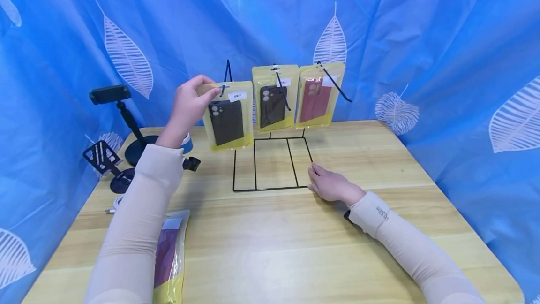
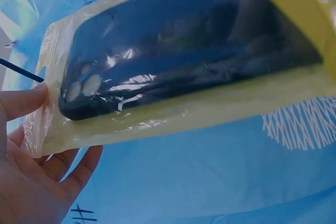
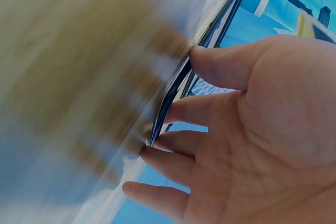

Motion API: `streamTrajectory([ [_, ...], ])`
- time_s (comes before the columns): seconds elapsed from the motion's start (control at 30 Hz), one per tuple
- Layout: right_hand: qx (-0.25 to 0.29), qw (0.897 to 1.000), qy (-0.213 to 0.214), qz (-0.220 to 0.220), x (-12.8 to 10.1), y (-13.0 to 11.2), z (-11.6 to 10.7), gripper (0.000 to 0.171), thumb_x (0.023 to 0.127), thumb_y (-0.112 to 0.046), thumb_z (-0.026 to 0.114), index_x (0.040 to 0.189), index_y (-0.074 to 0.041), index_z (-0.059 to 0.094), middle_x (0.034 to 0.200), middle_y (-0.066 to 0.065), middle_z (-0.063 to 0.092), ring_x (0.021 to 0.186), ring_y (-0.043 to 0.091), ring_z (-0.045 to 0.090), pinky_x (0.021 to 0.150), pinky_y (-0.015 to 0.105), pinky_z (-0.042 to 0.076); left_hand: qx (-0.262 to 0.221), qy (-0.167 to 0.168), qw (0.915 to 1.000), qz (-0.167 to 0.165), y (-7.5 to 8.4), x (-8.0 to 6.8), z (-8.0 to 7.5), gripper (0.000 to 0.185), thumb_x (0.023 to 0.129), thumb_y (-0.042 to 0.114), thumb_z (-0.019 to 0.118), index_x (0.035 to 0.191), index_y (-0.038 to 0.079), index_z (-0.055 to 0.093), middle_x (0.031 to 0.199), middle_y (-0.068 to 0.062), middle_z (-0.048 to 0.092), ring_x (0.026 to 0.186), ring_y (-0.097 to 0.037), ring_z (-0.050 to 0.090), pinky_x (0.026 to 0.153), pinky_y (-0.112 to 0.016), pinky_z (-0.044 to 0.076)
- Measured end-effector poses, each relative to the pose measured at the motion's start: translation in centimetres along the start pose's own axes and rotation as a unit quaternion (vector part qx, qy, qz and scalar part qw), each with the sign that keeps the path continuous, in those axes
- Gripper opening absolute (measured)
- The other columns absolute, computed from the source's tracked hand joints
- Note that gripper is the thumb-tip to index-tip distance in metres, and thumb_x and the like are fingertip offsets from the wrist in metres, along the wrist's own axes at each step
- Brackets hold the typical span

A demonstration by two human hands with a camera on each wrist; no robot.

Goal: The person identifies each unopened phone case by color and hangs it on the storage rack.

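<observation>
My left hand (image 1: 191,105), left of the frame's centre, pinches the top corner of a yellow packet holding a black phone case (image 1: 227,117), level with a hook of the black wire display rack (image 1: 270,163). Just right of it, two more packets hang from the rack, one with a black case (image 1: 274,100) and one with a red case (image 1: 319,96). My right hand (image 1: 331,185) rests on the wooden table (image 1: 295,243) touching the rack's lower right corner, and another packet with a dark red case (image 1: 170,254) lies at lower left beside my sleeve.
</observation>
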State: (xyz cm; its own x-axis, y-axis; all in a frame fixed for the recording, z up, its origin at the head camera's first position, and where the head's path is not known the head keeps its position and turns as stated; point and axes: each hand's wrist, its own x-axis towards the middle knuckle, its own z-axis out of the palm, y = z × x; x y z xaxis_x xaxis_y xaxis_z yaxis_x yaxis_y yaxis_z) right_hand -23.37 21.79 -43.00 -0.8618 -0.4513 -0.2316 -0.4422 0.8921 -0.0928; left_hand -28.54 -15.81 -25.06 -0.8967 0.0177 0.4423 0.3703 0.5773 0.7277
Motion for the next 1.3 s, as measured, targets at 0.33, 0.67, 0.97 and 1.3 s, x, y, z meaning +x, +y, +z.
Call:
streamTrajectory([
  [0.33,0.007,1.000,0.000,0.003,0.0,-0.1,0.0,0.061,0.106,-0.032,0.043,0.153,0.004,0.030,0.163,0.026,0.019,0.147,0.041,0.029,0.114,0.056,0.035,0.048,0.003,0.9984,-0.032,-1.0,3.5,0.9,0.039,0.098,0.039,0.061,0.117,0.005,0.066,0.126,-0.015,0.062,0.108,-0.030,0.057,0.086,-0.044,0.051],
  [0.67,0.008,1.000,-0.008,0.008,-0.1,-0.2,0.2,0.061,0.107,-0.033,0.042,0.154,0.002,0.027,0.164,0.023,0.016,0.150,0.038,0.025,0.116,0.053,0.034,0.080,-0.009,0.9940,-0.074,-1.6,6.6,1.7,0.041,0.100,0.040,0.057,0.125,0.008,0.065,0.135,-0.012,0.061,0.117,-0.031,0.057,0.095,-0.047,0.049],
  [0.97,0.007,1.000,0.000,0.002,-0.1,-0.3,-0.2,0.061,0.106,-0.032,0.043,0.153,0.004,0.029,0.163,0.024,0.019,0.149,0.039,0.027,0.115,0.054,0.035,0.063,0.005,0.9916,-0.113,-2.1,8.2,2.3,0.038,0.100,0.039,0.057,0.124,0.010,0.064,0.136,-0.011,0.060,0.119,-0.029,0.056,0.094,-0.044,0.050],
  [1.3,0.001,1.000,0.005,0.006,-0.1,0.1,0.1,0.061,0.106,-0.032,0.044,0.153,0.004,0.030,0.163,0.024,0.020,0.148,0.039,0.028,0.114,0.054,0.037,0.073,-0.002,0.9921,-0.101,-2.4,9.4,2.9,0.041,0.100,0.040,0.057,0.129,0.011,0.061,0.138,-0.011,0.058,0.123,-0.030,0.054,0.100,-0.046,0.047],
])
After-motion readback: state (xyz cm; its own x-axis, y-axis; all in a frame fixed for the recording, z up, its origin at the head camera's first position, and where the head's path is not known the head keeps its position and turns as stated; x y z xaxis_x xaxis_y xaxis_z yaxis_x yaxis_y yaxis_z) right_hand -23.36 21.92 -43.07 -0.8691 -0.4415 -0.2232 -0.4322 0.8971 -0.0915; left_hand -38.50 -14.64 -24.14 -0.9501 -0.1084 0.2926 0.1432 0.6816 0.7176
